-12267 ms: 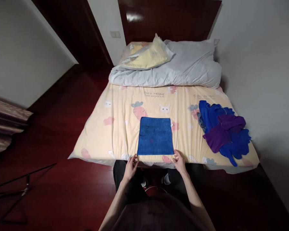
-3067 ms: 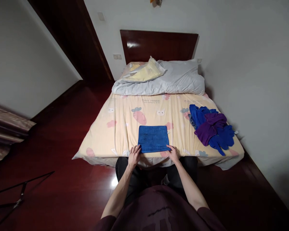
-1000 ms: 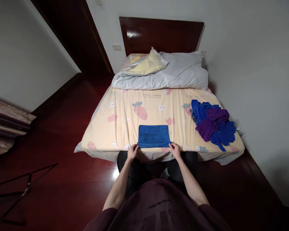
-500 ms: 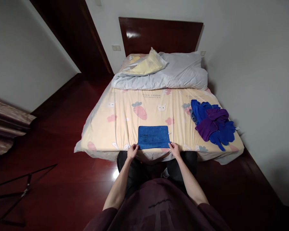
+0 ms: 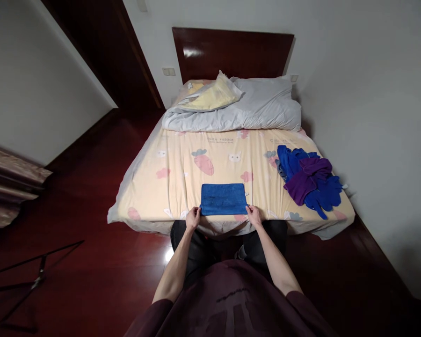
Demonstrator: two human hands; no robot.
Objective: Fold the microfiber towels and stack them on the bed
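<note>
At the near edge of the bed, the folded blue terry towel [image 5: 223, 199] lies flat on the pale yellow cartoon-print bedsheet [image 5: 177, 164]. The left hand [image 5: 192, 217] and right hand [image 5: 255, 215] each seem to pinch one of its near corners, fingers curled shut on the cloth. As a judgement, the fold goes best with both corners held level and the layers matched edge to edge. Well to the right sits a heap of blue and purple cloths [image 5: 310, 180]. Farther back a rumpled grey duvet [image 5: 263, 105] and yellow pillow [image 5: 214, 96] lie before the dark wooden headboard [image 5: 231, 51]; dark red wood floor [image 5: 91, 187] and white walls [image 5: 372, 93] surround the bed
</note>
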